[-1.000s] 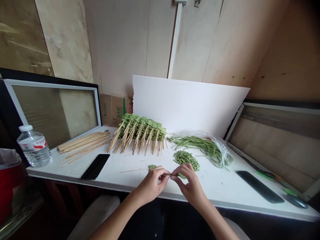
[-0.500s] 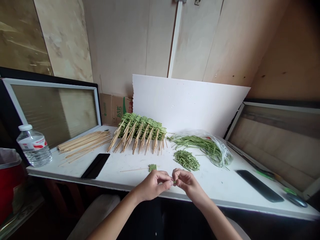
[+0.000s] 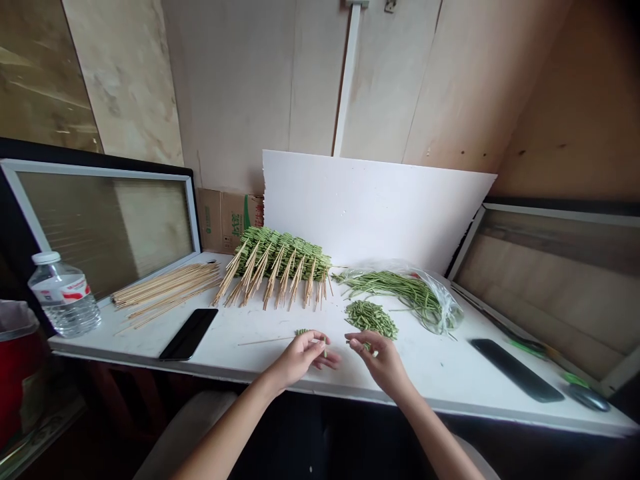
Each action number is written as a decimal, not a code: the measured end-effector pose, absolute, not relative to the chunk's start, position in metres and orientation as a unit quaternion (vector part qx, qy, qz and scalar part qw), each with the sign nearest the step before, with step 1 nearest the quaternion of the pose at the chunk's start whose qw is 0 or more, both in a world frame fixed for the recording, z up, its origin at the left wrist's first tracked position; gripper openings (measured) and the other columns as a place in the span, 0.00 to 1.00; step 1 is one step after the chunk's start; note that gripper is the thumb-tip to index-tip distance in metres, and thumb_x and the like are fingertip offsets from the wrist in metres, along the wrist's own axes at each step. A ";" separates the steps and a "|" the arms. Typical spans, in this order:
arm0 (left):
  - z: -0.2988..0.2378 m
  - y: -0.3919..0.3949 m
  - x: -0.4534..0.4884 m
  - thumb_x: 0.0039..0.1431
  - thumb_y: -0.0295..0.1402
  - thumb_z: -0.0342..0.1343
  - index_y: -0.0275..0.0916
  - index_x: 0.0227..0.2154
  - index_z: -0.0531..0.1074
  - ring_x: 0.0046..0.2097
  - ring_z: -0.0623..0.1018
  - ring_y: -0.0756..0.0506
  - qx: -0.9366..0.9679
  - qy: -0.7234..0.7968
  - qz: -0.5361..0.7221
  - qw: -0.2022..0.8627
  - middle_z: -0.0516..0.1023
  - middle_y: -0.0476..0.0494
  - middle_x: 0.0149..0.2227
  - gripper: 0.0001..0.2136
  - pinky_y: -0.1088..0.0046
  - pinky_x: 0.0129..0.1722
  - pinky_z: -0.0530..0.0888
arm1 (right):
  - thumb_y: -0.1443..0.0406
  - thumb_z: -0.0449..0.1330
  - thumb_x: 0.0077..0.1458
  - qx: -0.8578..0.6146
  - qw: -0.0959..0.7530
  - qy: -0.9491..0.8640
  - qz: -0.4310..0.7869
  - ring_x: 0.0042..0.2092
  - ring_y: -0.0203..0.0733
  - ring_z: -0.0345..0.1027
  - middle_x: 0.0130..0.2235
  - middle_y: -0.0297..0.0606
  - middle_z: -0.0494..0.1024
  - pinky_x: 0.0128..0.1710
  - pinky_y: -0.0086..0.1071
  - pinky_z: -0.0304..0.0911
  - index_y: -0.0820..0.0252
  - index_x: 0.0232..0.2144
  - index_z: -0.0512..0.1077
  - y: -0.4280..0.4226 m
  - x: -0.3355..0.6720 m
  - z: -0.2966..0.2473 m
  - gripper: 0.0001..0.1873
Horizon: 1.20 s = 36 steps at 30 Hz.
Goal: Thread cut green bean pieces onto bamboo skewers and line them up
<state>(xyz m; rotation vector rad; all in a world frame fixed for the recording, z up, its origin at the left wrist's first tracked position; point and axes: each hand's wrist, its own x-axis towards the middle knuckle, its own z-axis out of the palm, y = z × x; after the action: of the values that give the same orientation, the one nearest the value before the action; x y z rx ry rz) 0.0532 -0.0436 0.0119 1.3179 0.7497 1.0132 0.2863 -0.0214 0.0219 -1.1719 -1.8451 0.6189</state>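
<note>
My left hand (image 3: 303,357) pinches a thin bamboo skewer (image 3: 265,341) that lies across the white table (image 3: 440,373); a few short green bean pieces (image 3: 301,331) are threaded on it by my fingers. My right hand (image 3: 380,360) hovers just to the right, fingers curled in a pinch on a small green bean piece. A little pile of cut bean pieces (image 3: 373,317) lies just beyond my right hand. Behind it, long green beans (image 3: 400,288) spill from a clear plastic bag. Finished bean skewers (image 3: 280,263) are stacked at the back.
A bundle of bare skewers (image 3: 165,290) and a black phone (image 3: 189,333) lie to the left, with a water bottle (image 3: 63,297) at the table's left edge. A black flat object (image 3: 517,379) rests at the right. A white board (image 3: 375,207) leans on the wall.
My hands, pressed together over the skewer a second ago, have drawn apart. The left stays on the skewer; the right has shifted right, toward the cut bean pile.
</note>
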 end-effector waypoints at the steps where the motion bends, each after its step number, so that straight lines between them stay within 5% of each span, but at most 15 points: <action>1: 0.008 -0.041 0.053 0.63 0.53 0.58 0.38 0.44 0.70 0.43 0.84 0.39 0.560 0.332 0.440 0.618 0.85 0.35 0.40 0.22 0.67 0.42 0.73 | 0.52 0.61 0.62 -0.475 0.415 -0.746 0.214 0.43 0.53 0.71 0.39 0.43 0.84 0.41 0.41 0.64 0.52 0.40 0.83 -0.019 0.286 0.015 0.15; 8: -0.002 -0.030 0.049 0.58 0.51 0.64 0.34 0.41 0.78 0.37 0.77 0.47 0.584 0.385 0.485 0.525 0.81 0.37 0.42 0.22 0.72 0.35 0.71 | 0.62 0.63 0.59 -0.464 0.389 -0.794 0.059 0.51 0.62 0.66 0.37 0.44 0.83 0.50 0.54 0.61 0.51 0.35 0.84 -0.017 0.280 -0.010 0.08; 13: -0.001 -0.033 0.055 0.57 0.48 0.66 0.32 0.40 0.79 0.35 0.78 0.47 0.586 0.367 0.506 0.516 0.82 0.37 0.39 0.21 0.67 0.41 0.76 | 0.53 0.64 0.62 -0.421 0.427 -0.769 0.221 0.46 0.55 0.71 0.42 0.42 0.83 0.43 0.44 0.66 0.48 0.43 0.83 -0.034 0.267 0.009 0.12; 19: 0.016 -0.042 0.048 0.60 0.45 0.63 0.32 0.42 0.81 0.39 0.82 0.41 0.657 0.395 0.443 0.465 0.84 0.36 0.39 0.18 0.63 0.45 0.77 | 0.50 0.66 0.58 -0.440 0.456 -0.719 0.285 0.35 0.47 0.73 0.38 0.41 0.84 0.34 0.37 0.65 0.52 0.37 0.84 -0.039 0.260 0.011 0.15; 26: 0.028 -0.033 -0.018 0.61 0.35 0.59 0.38 0.51 0.75 0.42 0.80 0.41 0.719 0.589 0.319 0.186 0.81 0.41 0.42 0.16 0.66 0.44 0.74 | 0.48 0.69 0.55 -0.460 0.546 -0.612 0.341 0.40 0.50 0.77 0.42 0.44 0.84 0.39 0.40 0.72 0.55 0.44 0.82 -0.021 0.276 0.008 0.21; 31: 0.023 -0.027 -0.042 0.59 0.29 0.59 0.37 0.41 0.78 0.46 0.80 0.38 0.738 0.642 0.181 0.102 0.80 0.37 0.45 0.08 0.66 0.46 0.72 | 0.46 0.73 0.46 -0.471 0.569 -0.531 0.415 0.37 0.47 0.75 0.36 0.41 0.84 0.34 0.37 0.70 0.59 0.39 0.83 -0.017 0.281 0.011 0.26; 36: 0.020 -0.026 -0.033 0.61 0.24 0.53 0.38 0.31 0.76 0.47 0.78 0.38 0.755 0.627 0.176 0.077 0.80 0.37 0.40 0.08 0.65 0.47 0.71 | 0.48 0.72 0.49 -0.409 0.573 -0.513 0.491 0.37 0.43 0.73 0.36 0.39 0.82 0.30 0.31 0.65 0.59 0.38 0.80 -0.013 0.280 0.008 0.22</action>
<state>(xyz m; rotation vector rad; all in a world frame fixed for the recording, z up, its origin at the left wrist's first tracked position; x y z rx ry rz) -0.0326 -0.0255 0.0197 2.2633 1.8774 0.5264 0.2803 -0.0132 0.0083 -0.9601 -1.2019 1.1524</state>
